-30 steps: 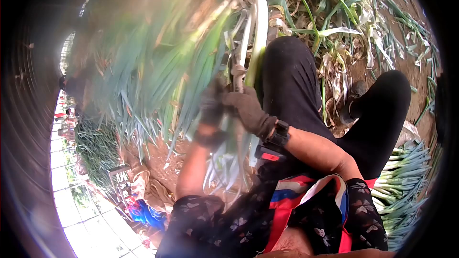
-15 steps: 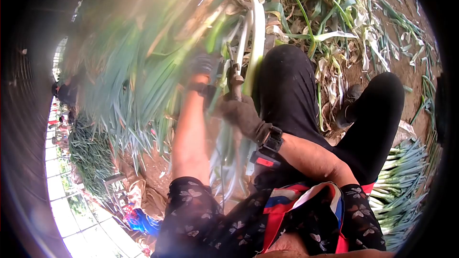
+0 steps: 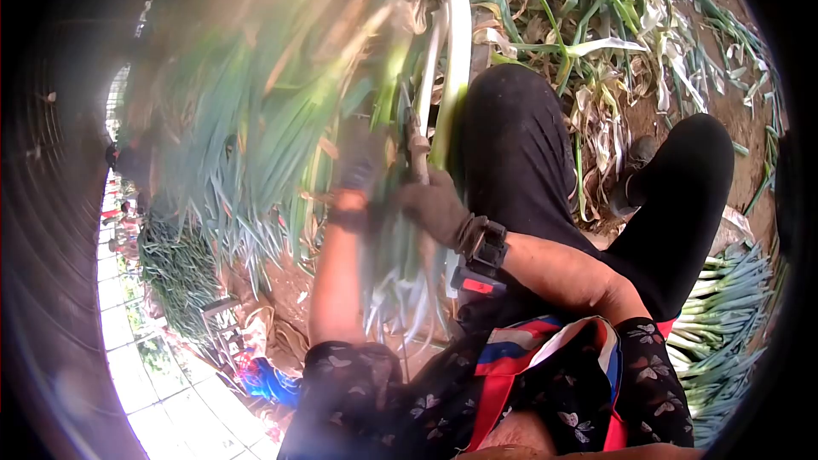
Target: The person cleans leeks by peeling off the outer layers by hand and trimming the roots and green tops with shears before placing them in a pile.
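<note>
My right hand point(image 3: 433, 206), in a dark glove, is closed around a knife point(image 3: 418, 152) with a worn brown handle. Its thin blade points up, away from my body, beside white leek stalks point(image 3: 457, 43). My left hand point(image 3: 361, 158), also gloved, is smeared by motion just left of the knife, among long green leek leaves. I cannot make out its fingers or what they hold. Leek leaf ends point(image 3: 409, 290) hang below both hands, to the left of my bent knee point(image 3: 515, 132).
A large heap of leeks point(image 3: 230, 128) fills the left. Peeled leaves and dry husks point(image 3: 609, 106) litter the soil at upper right. Cleaned leeks point(image 3: 724, 332) lie stacked at lower right. Toward the lower left are a dark green pile point(image 3: 177, 268) and a blue bag point(image 3: 271, 379).
My left hand and forearm have drawn slightly down toward my body, still blurred. My right hand keeps the knife in nearly the same place. The whole view has shifted a little.
</note>
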Demonstrator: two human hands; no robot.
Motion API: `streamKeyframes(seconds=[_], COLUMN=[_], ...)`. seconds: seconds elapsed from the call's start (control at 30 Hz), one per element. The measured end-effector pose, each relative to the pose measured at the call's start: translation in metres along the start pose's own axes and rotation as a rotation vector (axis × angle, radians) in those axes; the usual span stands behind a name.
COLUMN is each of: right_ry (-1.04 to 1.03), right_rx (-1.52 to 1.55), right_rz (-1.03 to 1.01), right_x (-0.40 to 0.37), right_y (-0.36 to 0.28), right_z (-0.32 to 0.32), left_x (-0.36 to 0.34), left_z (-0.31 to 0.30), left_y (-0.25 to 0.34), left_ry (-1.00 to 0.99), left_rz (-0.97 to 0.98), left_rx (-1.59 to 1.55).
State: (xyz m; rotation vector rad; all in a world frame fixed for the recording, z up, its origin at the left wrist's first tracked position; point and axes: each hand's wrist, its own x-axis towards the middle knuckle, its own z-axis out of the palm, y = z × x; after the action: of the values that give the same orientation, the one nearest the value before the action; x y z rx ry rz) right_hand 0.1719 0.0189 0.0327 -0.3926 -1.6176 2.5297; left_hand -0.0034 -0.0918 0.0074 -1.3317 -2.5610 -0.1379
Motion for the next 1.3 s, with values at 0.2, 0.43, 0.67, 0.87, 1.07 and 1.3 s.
streamKeyframes(seconds=[0.2,0.43,0.67,0.87,1.07,1.3], right_ry=[-0.027,0.119,0.036,-0.088,-0.025,-0.043], right_rx=[0.067,0.136,-0.001,0.055,-0.015,-0.068], right_rz=[0.227,0.276,0.211,0.272,0.221,0.293], right_x=[0.004,-0.001,-0.01,-0.009,-0.014,-0.01], right_y=[-0.001,-0.032,-0.002,-0.005,-0.02,-0.018], right_z=[0.0,-0.008,0.001,-0.001,-0.002,-0.003], left_x=[0.049,0.061,0.085,0.113,0.162,0.239], left_z=[-0.027,-0.019,-0.033,-0.064,-0.068,-0.104], left_y=[-0.001,0.009,0.019,0.014,-0.017,0.01], left_ry=[-0.472,-0.265,-0.307,-0.349,-0.093,0.304], left_rz=[-0.592,-0.308,-0.43,-0.083,0.428,0.018], left_rx=[-0.726,-0.465,-0.139,0.247,0.54,0.675])
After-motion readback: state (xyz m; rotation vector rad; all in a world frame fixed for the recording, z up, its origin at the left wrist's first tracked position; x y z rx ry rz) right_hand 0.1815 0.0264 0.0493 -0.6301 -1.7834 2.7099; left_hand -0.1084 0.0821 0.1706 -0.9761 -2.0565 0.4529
